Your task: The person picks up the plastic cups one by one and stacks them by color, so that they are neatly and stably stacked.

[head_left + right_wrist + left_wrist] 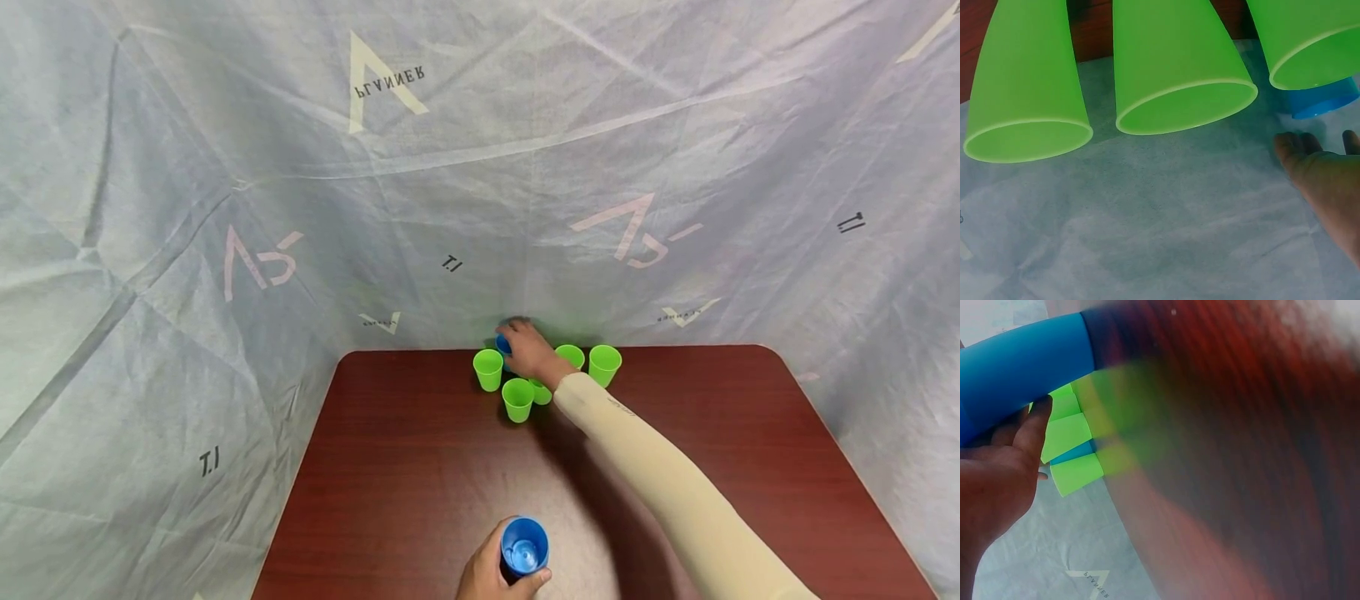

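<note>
Near the front of the table, my left hand grips a blue cup, fingers and thumb around its side and its mouth facing up. This cup also shows large in the left wrist view. At the table's far edge, my right hand reaches over a second blue cup, which it partly hides. In the right wrist view, the fingers of my right hand are spread just off the rim of that blue cup. Green cups stand around it, among them one at the left and one in front.
More green cups stand at the back right, the outermost beside another partly behind my wrist. The reddish-brown table meets a grey printed cloth at its back, with more cloth at both sides.
</note>
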Available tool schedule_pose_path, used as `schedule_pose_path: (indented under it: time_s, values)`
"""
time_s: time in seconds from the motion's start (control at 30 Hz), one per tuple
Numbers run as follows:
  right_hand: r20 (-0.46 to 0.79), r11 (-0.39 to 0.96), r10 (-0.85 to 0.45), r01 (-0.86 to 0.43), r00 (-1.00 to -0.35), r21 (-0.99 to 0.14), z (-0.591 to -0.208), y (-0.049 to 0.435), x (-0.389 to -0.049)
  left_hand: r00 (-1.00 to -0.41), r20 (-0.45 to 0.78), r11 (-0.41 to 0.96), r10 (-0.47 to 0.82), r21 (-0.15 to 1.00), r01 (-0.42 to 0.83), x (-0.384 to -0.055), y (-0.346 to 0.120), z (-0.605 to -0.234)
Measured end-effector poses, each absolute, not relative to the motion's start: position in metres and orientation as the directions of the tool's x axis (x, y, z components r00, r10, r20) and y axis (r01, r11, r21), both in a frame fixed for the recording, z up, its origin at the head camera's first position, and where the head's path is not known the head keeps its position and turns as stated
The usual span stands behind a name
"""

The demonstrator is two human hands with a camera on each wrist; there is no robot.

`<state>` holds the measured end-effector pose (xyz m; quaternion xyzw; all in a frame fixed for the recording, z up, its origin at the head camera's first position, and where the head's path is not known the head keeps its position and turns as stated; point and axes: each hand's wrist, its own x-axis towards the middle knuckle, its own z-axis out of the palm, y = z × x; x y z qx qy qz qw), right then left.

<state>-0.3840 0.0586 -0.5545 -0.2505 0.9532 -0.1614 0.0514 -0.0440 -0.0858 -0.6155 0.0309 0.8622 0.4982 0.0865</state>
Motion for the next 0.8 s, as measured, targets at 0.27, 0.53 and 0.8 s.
schedule_pose_path:
  time_s: [0.27,0.53,0.8]
  values:
    - [-0.06,0.843,-0.503,-0.475,-0.862,-0.252,-0.563,0.06,-0.388,-0.981,-0.124,0.495,0.148,0.868,-0.035,-0.043,-0.084,-0.614]
    - [0.028,0.825,-0.499,-0.485,-0.866,-0.291,-0.57,0.065,-0.389,-0.977,-0.163,0.506,0.14,0.86,-0.071,-0.044,-0.083,-0.612]
    - [0.079,0.822,-0.428,-0.424,-0.9,-0.38,-0.559,0.07,-0.387,-0.983,-0.121,0.507,0.14,0.861,-0.034,-0.044,-0.085,-0.616]
